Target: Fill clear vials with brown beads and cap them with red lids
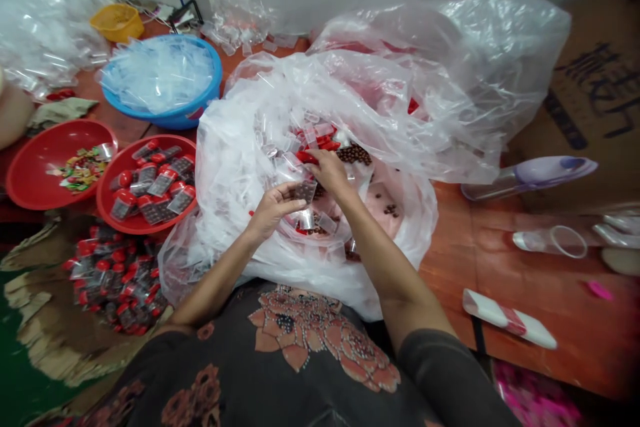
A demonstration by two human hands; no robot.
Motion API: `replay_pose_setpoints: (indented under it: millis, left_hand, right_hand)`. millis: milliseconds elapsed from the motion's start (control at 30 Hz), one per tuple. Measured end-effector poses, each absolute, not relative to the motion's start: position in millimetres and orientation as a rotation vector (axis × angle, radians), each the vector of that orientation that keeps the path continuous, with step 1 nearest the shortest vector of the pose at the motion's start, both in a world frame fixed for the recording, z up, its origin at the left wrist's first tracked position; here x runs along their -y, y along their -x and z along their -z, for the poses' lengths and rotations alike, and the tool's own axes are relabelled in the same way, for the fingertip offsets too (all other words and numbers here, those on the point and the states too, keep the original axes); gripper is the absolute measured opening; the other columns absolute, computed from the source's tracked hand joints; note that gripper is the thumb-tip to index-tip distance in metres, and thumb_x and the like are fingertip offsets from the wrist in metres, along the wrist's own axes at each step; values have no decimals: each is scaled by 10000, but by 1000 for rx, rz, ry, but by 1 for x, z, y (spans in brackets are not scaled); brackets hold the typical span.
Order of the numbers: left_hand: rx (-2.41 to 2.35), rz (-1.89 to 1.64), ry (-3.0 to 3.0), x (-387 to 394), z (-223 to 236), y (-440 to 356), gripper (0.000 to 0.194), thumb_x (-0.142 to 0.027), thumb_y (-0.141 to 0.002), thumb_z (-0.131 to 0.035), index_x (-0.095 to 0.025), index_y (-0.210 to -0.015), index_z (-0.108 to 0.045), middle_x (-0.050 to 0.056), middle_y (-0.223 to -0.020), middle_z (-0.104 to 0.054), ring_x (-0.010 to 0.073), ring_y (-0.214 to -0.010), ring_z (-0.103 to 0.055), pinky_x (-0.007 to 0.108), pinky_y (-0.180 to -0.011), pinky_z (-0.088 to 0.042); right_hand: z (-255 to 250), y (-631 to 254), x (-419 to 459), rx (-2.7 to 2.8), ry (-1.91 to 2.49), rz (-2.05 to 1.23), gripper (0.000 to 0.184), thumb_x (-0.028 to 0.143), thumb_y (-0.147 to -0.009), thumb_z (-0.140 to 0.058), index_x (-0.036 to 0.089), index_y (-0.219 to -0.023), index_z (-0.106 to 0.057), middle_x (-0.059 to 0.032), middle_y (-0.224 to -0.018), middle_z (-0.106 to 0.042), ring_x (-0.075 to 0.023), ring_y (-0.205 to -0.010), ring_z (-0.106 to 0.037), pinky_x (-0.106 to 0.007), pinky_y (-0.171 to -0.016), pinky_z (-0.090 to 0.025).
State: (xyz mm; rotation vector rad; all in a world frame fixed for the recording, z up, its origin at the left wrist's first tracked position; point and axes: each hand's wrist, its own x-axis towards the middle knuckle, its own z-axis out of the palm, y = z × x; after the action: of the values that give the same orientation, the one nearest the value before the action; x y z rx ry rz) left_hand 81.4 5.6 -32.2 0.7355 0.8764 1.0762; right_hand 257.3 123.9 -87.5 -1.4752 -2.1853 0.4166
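Just a clear plastic packet (305, 191) in the right hand (327, 170)

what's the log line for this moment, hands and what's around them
left hand: holds small clear packet | right hand: at red cap | around: big plastic bag, red bowl of packets

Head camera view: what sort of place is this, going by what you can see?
Probably a small hand-packing workshop: a big plastic sack holding loose packets and brown beads, a red basin of filled red-capped packets, and a blue basin of clear bags.
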Motion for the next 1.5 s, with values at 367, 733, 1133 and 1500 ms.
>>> replay_pose_setpoints:
  millis: [367, 733, 1133, 1500]
  left_hand:
    - [-906, -1120, -703, 14, 23, -72, 414, -271, -672, -860, -152, -1048, -736, 58, -1002, -754, 161, -867, -696, 280, -790, -576]
    - [-923, -1063, -977, 26, 42, -84, 446, -329, -744, -811, -165, -1152, -733, 85, -1095, -750, 188, -962, -693, 335, -897, -560]
    - [-953, -942, -1248, 37, 29, -90, 370, -324, -773, -766, -217, -1127, -767, 65, -1090, -756, 193, -964, -700, 333, -869, -583]
    - [-921, -873, -1206, 42, 25, -96, 331, -349, -790, -765, -201, -1086, -777, 47, -947, -757, 143, -779, -670, 294, -765, -578]
  right_hand:
    - [62, -247, -90, 1743, 1234, -927, 386, 403, -958, -486, 224, -1290, -567, -59, -1000, -711, -220, -893, -644, -366, -803, -515]
    - [11, -274, 17, 1728, 1202, -1106, 361, 457, -930, -593, 264, -1224, -674, -57, -1158, -713, -189, -980, -663, -343, -843, -546]
    - [9, -299, 33, 2302, 1230, -522, 420, 447, -1043, -360, 265, -1312, -626, -69, -1154, -750, -228, -1024, -721, -395, -849, -591]
    - [19, -300, 52, 2321, 1291, -441, 465, 520, -1027, -348, 252, -1343, -559, -92, -1038, -753, -246, -914, -715, -389, -763, -567]
